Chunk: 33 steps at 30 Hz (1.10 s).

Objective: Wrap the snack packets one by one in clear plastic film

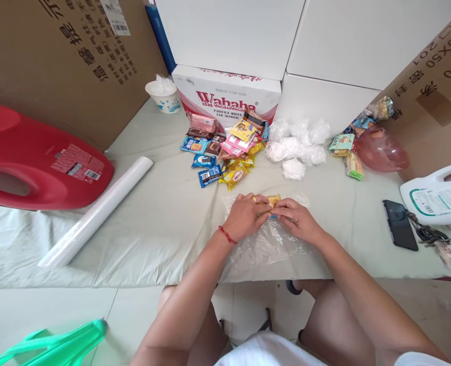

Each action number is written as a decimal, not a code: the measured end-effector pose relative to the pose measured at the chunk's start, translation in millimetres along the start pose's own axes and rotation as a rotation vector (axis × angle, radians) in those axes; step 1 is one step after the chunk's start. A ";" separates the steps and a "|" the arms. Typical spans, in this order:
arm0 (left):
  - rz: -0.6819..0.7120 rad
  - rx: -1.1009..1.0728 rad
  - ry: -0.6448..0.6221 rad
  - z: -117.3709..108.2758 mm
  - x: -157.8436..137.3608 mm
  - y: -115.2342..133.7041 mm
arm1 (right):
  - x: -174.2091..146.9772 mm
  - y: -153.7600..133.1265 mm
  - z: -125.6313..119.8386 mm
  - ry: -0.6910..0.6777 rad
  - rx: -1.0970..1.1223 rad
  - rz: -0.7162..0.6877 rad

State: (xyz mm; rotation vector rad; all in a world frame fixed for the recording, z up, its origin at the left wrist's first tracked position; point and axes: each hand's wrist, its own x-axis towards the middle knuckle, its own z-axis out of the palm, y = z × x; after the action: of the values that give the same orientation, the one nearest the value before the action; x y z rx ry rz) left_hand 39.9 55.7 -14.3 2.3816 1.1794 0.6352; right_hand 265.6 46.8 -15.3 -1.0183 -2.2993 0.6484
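Cup [169, 103]: crumpled plastic [164, 83] inside. Hands [245, 214] [298, 219] on yellow packet [274, 200].

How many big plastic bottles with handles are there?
2: a red plastic bottle at the left, beside the long white roll, and a white plastic bottle at the right, beside the black phone. I see no others.

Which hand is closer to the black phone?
The right hand. It is over the clear plastic film, to the left of the phone; the left hand is over the same film, farther left, so farther from the phone.
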 end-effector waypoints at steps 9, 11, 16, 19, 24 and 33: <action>0.019 0.136 0.021 3.0 -5.3 1.8 | -88.5 -44.2 -1.8 -0.059 -0.143 0.045; 0.024 0.139 0.024 3.6 -5.6 1.6 | -100.2 -43.9 10.2 0.036 -0.225 0.053; 0.015 0.151 0.002 0.4 -7.3 4.4 | -79.3 -44.3 8.7 0.215 -0.179 0.012; 0.013 0.153 -0.025 -3.7 -6.9 6.3 | -41.8 -46.0 -12.2 0.217 -0.092 0.093; 0.012 0.162 -0.057 -7.7 -5.1 9.6 | 25.3 -21.1 -22.3 0.192 -0.050 0.301; -0.068 -0.084 0.065 -16.8 -14.1 -1.6 | 56.6 -5.6 22.8 0.201 -0.536 0.264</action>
State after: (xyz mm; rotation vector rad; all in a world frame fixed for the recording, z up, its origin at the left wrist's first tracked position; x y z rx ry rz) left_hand 21.9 47.8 -4.5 2.2569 1.2297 0.7306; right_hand 215.8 82.5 -13.1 -1.5696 -2.2213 0.0046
